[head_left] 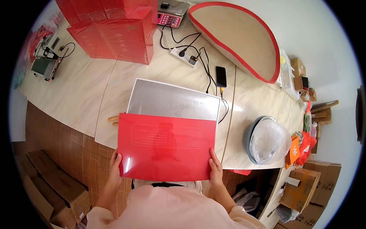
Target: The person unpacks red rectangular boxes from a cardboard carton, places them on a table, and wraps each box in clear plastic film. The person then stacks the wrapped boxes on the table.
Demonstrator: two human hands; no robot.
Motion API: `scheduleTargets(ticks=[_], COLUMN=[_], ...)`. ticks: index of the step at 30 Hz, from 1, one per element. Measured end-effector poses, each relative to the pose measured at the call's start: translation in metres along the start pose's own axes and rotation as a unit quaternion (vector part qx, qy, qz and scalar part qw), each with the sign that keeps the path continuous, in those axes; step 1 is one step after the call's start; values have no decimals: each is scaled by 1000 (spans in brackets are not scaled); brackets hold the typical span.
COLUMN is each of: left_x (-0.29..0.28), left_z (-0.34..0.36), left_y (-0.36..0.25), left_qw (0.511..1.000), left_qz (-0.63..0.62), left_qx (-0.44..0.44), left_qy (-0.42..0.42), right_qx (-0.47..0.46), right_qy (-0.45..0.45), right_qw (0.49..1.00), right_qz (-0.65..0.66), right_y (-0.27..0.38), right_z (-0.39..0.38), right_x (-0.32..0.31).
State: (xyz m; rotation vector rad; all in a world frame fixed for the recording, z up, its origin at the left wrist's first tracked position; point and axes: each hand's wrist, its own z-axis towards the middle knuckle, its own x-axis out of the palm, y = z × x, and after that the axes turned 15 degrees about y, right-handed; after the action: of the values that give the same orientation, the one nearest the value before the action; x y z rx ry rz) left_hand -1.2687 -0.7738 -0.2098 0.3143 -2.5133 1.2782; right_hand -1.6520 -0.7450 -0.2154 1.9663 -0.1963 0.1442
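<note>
A glossy red sheet [166,147] is held level by its two side edges: my left hand [115,164] grips the left edge and my right hand [214,166] the right, fingers along the sides. Its far part lies over the near portion of a flat silver panel with a white rim [173,97] on the marble-patterned table; whether it rests on the panel I cannot tell. Wooden handles [113,119] poke out beside the panel's left side, partly hidden.
Red wrapped boxes [110,38], power strip [183,56], phone [221,76], scale [169,17] and red-rimmed oval tray [273,45] stand at the back. A small machine [44,66] is far left, a bag-lined basket [249,139] right. Cardboard boxes [65,183] sit lower left and lower right.
</note>
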Motion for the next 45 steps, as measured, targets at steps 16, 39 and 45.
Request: scheduleTargets(ticks=[16, 39, 45], left_x=[47, -138, -256], left_z=[-54, 27, 13], left_y=[-142, -239, -245], left_qw=[958, 952, 963], left_qz=[-4, 137, 141], left_qx=[-221, 200, 225], left_qy=[186, 185, 41], right_qx=[-486, -81, 4], right_qy=[290, 281, 336], right_qw=[503, 952, 941], right_qz=[-653, -93, -30], right_y=[111, 219, 153], right_z=[52, 173, 251], right_x=[122, 311, 443])
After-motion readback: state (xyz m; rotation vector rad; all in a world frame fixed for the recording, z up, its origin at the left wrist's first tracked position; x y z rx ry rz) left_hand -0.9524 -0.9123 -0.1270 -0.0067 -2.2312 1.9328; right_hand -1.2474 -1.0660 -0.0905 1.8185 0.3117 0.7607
